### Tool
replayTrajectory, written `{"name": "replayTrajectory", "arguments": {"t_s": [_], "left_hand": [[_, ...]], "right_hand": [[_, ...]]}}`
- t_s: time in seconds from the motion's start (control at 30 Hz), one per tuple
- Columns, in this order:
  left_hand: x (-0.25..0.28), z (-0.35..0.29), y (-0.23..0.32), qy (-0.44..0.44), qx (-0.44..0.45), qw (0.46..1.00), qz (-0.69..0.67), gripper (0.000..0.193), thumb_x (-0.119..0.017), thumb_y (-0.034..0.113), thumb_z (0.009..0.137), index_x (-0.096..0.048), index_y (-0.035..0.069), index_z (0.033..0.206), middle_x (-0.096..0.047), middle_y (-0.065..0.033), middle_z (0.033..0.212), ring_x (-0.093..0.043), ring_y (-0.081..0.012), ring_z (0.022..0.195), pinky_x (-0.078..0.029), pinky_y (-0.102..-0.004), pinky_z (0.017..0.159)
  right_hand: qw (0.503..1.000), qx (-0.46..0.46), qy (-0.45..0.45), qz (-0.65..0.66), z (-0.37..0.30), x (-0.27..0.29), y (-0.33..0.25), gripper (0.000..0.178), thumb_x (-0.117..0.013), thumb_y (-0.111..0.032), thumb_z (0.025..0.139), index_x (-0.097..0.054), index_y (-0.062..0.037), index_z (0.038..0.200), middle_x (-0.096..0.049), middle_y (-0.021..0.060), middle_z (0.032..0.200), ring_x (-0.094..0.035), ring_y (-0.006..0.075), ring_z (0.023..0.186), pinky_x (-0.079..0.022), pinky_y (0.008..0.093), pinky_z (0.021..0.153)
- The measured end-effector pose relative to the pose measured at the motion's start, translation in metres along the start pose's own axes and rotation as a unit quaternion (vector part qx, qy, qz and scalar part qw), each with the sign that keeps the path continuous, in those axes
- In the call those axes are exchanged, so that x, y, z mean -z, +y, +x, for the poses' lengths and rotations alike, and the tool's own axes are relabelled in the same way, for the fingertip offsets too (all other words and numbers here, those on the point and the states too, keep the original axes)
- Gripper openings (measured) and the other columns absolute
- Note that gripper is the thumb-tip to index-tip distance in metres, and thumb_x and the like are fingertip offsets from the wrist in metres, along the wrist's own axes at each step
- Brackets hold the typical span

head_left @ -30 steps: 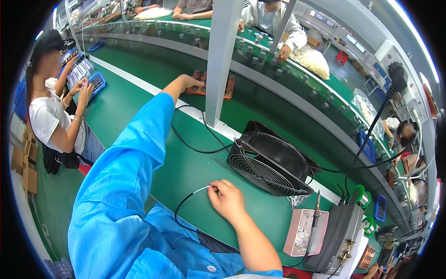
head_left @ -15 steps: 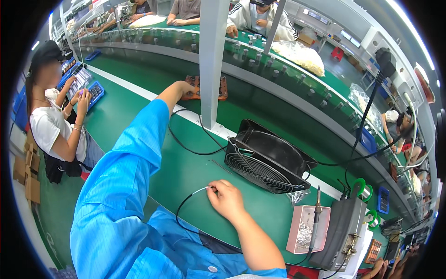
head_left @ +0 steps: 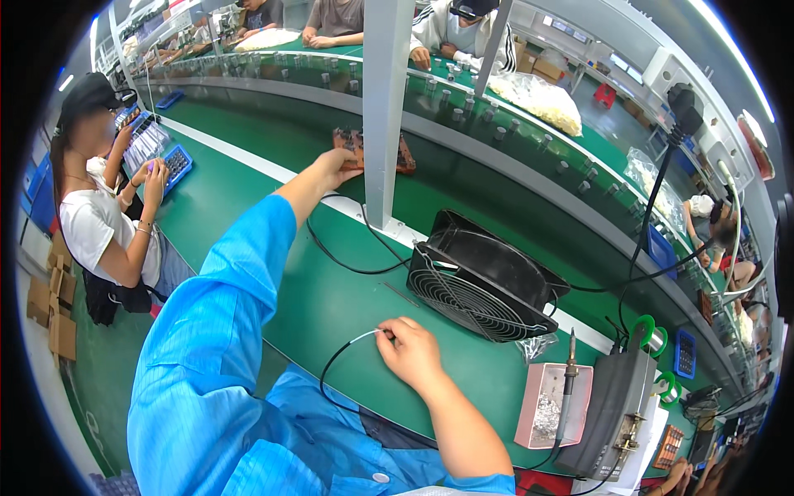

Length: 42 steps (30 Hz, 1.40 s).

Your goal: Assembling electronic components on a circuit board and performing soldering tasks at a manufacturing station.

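My left hand (head_left: pixel 337 168) reaches far forward and grips the near left edge of an orange tray (head_left: pixel 397 157) holding small dark parts. The tray sits over the green belt channel, partly hidden behind a grey post. Over the green bench, my right hand (head_left: pixel 411 350) is closed in a pinch on the pale end of a thin black cable (head_left: pixel 328 372). The cable curves down toward my lap. Just ahead of the right hand stands a black fan (head_left: pixel 488 281) with a wire grille, and a thin dark rod (head_left: pixel 401 293) lies beside it.
Right of my arm are a pink box (head_left: pixel 538 413) with metal scraps, a soldering iron (head_left: pixel 569 380), a dark soldering station (head_left: pixel 608 413) and green solder spools (head_left: pixel 649 335). The grey post (head_left: pixel 380 124) rises behind the bench. A co-worker (head_left: pixel 103 198) works at left.
My left hand has closed on the orange tray's edge, and the tray looks slightly raised and tilted. My right hand keeps its pinch on the cable. The whole view has shifted a little.
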State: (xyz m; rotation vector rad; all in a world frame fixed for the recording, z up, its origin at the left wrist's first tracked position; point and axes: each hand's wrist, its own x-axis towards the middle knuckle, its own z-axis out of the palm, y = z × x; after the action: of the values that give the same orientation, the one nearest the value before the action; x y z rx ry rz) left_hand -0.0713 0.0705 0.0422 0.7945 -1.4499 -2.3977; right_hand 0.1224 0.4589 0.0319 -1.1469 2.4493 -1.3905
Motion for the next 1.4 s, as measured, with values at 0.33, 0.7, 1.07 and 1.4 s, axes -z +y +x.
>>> {"name": "replayTrajectory", "arguments": {"t_s": [0.33,0.7,1.07,1.4], "left_hand": [[0.060,-0.115,-0.005,0.043,-0.063,0.995,-0.060,0.036,-0.050,0.001,0.089,-0.047,-0.005,0.124,-0.057,-0.0195,0.121,-0.055,-0.0316,0.116,-0.049,-0.0434,0.100],[0.123,-0.303,0.001,-0.033,-0.135,0.990,-0.025,0.052,-0.058,0.006,0.088,-0.040,0.002,0.136,-0.059,-0.0108,0.124,-0.063,-0.0214,0.110,-0.052,-0.0363,0.094],[0.120,-0.348,0.004,-0.093,-0.157,0.983,-0.008,0.054,-0.060,0.005,0.087,-0.037,-0.001,0.136,-0.057,-0.0140,0.127,-0.063,-0.0231,0.110,-0.054,-0.0393,0.092],[0.103,-0.352,0.008,-0.151,-0.155,0.976,-0.026,0.059,-0.061,0.005,0.086,-0.034,-0.002,0.138,-0.056,-0.0158,0.128,-0.062,-0.0248,0.111,-0.055,-0.0405,0.091]], "right_hand": [[1.000,-0.002,0.001,0.027,0.000,-0.003,0.006,0.009,-0.066,-0.014,0.083,-0.067,-0.0064,0.087,-0.066,0.0076,0.082,-0.067,0.0241,0.069,-0.052,0.0345,0.059],[0.999,0.012,0.042,0.021,0.002,-0.011,0.009,0.003,-0.068,-0.001,0.079,-0.067,-0.0021,0.082,-0.061,0.0053,0.074,-0.052,0.0102,0.055,-0.042,0.0232,0.051],[0.999,-0.007,0.025,0.034,0.005,-0.015,0.004,0.004,-0.069,-0.001,0.082,-0.065,0.0013,0.081,-0.056,0.0027,0.072,-0.046,0.0059,0.055,-0.037,0.0203,0.050],[0.999,-0.008,0.030,0.033,0.008,-0.013,-0.002,0.003,-0.068,0.001,0.080,-0.065,0.0015,0.080,-0.059,0.0053,0.073,-0.051,0.0086,0.055,-0.041,0.0220,0.050]]}}
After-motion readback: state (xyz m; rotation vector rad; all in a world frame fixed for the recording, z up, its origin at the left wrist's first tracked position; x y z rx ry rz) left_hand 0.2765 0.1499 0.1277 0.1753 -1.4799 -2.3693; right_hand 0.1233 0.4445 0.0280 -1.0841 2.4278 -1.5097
